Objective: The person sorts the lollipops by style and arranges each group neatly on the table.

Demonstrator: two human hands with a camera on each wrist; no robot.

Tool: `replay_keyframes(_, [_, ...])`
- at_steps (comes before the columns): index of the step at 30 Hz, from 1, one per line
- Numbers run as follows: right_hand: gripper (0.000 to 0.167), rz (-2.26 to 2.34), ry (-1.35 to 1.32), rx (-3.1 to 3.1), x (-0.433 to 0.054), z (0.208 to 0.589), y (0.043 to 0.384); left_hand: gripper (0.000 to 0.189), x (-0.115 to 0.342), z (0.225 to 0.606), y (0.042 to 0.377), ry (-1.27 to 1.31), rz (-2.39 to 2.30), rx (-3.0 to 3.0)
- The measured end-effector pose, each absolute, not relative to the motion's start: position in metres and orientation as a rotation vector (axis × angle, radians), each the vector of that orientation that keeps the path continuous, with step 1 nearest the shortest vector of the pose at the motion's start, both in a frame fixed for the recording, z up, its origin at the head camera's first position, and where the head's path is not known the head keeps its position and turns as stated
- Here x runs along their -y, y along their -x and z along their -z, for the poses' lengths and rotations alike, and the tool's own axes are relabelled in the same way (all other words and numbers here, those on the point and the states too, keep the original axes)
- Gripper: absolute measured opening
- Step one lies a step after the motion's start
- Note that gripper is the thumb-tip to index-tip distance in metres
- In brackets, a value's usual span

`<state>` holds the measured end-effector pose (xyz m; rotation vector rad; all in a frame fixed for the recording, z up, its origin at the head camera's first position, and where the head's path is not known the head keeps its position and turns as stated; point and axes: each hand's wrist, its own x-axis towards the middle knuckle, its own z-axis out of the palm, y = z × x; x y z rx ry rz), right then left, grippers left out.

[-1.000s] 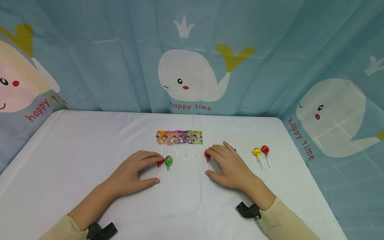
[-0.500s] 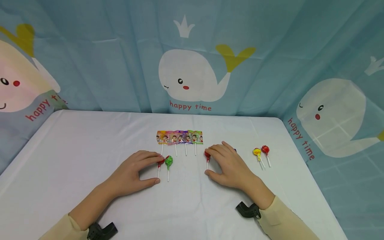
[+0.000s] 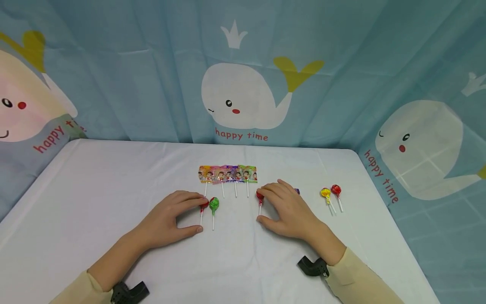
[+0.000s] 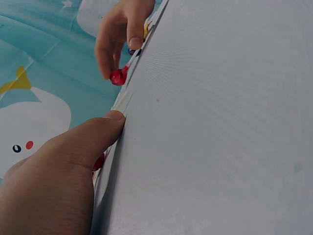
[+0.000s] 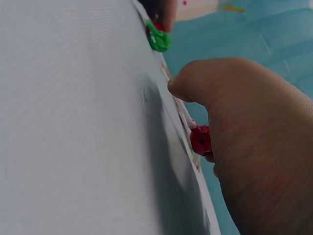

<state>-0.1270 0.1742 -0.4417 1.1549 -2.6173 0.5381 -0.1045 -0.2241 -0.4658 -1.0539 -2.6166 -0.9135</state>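
Note:
On the white table my left hand [image 3: 163,221] holds a red-wrapped lollipop [image 3: 204,205] lengthwise, index finger on the candy head and thumb at the foot of the white stick. Beside it, just right, lies a green lollipop [image 3: 214,203]. My right hand [image 3: 290,213] spans another red lollipop [image 3: 260,196] the same way, index finger at its head and thumb by the stick end. In the left wrist view this red lollipop [image 4: 118,77] shows under the right fingertips. A purple-wrapped piece [image 3: 297,191] peeks out behind the right hand, mostly hidden.
Several flat-wrapped lollipops [image 3: 228,174] lie in an overlapping row farther back, sticks toward me. A yellow lollipop [image 3: 325,193] and a red lollipop [image 3: 336,189] lie at the right. A blue whale-print curtain [image 3: 152,84] hangs along the table's back and side.
My right hand has slid slightly left along the table, and the red lollipop at its fingers has moved with it. More of the purple piece shows. My left hand stays in place.

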Motion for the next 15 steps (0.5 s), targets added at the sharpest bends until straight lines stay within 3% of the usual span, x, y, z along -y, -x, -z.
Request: replay_keyframes(15, [0.066, -0.548, -1.206, 2.582, -0.1661, 0.4409, 0.1286, 0.071, 0.2233, 0.4651, 0.1048, 1.051, 0.913, 2.619])
